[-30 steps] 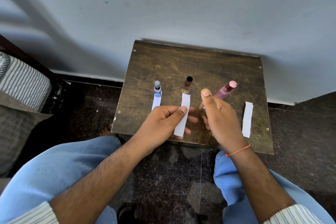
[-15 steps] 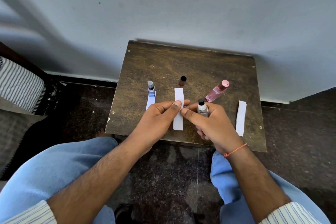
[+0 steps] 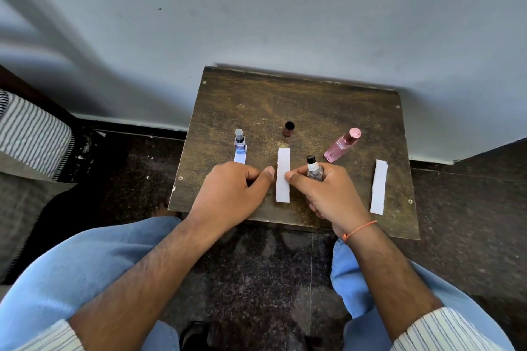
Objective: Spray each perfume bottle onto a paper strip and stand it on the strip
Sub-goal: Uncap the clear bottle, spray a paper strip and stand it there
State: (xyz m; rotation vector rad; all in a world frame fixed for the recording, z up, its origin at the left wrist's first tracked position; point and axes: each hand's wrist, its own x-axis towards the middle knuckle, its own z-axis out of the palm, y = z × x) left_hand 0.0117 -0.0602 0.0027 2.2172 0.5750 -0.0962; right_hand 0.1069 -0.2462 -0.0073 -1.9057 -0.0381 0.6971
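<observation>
Right hand [image 3: 328, 194] gripped the clear bottle [image 3: 314, 169] upright over the wooden table [image 3: 328, 111], index fingertip touching the middle paper strip [image 3: 283, 175]. Left hand [image 3: 231, 194] had fingers curled, thumb at the strip's left edge; grip unclear. Blue bottle [image 3: 239, 141] stood on the left strip [image 3: 240, 156]; pink bottle [image 3: 342, 145] and right strip [image 3: 378, 186] sat apart.

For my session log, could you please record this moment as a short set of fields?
surface: small wooden table against a wall
right hand: grips the clear bottle, black nozzle up
left hand: holds nothing, thumb at the middle strip
blue bottle: stands on the left strip
pink bottle: on the table, no strip under it
right strip: bare
brown cap: behind the middle strip
</observation>
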